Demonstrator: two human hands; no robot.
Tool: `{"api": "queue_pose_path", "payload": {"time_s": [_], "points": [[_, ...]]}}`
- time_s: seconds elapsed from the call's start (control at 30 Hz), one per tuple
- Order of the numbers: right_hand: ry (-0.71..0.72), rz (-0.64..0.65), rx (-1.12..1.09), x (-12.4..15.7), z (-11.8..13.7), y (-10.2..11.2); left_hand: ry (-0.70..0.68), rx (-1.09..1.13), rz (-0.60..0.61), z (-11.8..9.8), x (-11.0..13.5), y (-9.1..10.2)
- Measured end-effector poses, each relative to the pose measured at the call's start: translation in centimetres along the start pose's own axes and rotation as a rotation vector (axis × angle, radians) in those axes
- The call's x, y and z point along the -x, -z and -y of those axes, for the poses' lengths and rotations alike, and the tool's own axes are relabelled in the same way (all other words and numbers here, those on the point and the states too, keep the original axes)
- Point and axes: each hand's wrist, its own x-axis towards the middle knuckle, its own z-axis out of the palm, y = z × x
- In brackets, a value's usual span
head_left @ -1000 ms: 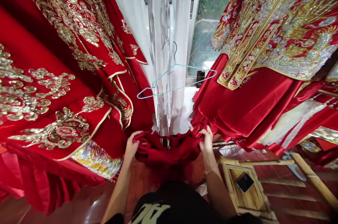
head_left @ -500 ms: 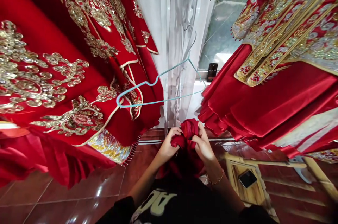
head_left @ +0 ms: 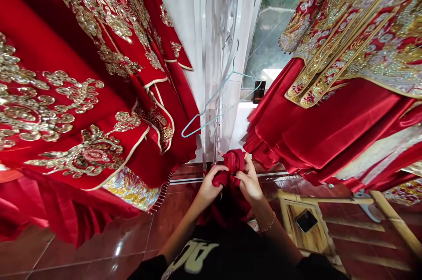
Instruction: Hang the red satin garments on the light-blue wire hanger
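Observation:
Low in the middle of the head view, a dark red garment (head_left: 234,162) is bunched up between my two hands. My left hand (head_left: 212,182) pinches its left side, fingers closed on the cloth. On the other side my right hand (head_left: 249,180) is closed on the same garment, thumb pressed on top. The cloth falls in folds below both hands, in shadow near my body. A light blue clothes hanger (head_left: 217,118) with nothing on it hangs above and beyond the hands.
Red gowns with gold sequins (head_left: 89,152) hang at left, and a red beaded costume (head_left: 329,117) at right. A white metal rack (head_left: 227,20) stands behind. One phone (head_left: 259,92) leans by the window; another phone (head_left: 306,221) lies on a wooden stool (head_left: 305,238).
The hanger has swung round, its left end now further right and nearer the rack. My hands keep hold of the garment and have shifted only slightly.

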Motion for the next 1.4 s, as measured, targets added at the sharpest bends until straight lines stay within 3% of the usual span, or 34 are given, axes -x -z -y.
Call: {"api": "queue_pose_path", "payload": {"time_s": [0.2,0.43,0.57,0.67,0.8,0.87,0.93,1.03,1.1,1.27,1.33,1.4], "points": [[-0.04,0.015,-0.016,0.3,0.2,0.3,0.024,0.027,0.071,0.5,0.1,0.2],[-0.083,0.052,0.02,0.6,-0.2,1.4,0.066,-0.097,0.427,-0.5,-1.5,1.1],[-0.077,-0.011,0.051,0.6,-0.9,2.9,0.119,-0.148,0.345,-0.2,-1.6,0.7],[-0.041,-0.018,0.109,0.8,-1.2,3.7,0.185,-0.051,0.267,0.3,-1.2,0.4],[0.082,-0.075,0.267,0.8,-1.7,5.3,0.372,0.131,0.138,0.6,-0.5,0.6],[0.116,-0.143,0.371,0.4,-2.2,7.0,0.46,0.197,0.142,0.4,0.0,0.7],[0.132,-0.256,0.518,-0.1,-2.6,9.2,0.46,0.19,0.172,0.1,0.5,0.6],[0.154,-0.42,0.779,-0.3,-3.0,12.0,0.34,0.065,0.181,-0.3,0.9,-0.2],[0.153,-0.352,0.885,0.1,-3.1,12.7,0.276,-0.011,0.199,-0.5,1.0,-0.9],[0.034,0.196,0.682,1.7,-3.6,10.1,0.173,-0.087,0.198,-0.7,0.7,-2.0],[0.001,0.231,0.614,2.1,-4.2,8.8,0.156,-0.101,0.173,-0.7,0.7,-2.1],[0.022,0.13,0.576,2.2,-4.6,7.9,0.163,-0.101,0.132,-0.8,0.8,-2.0]]}}
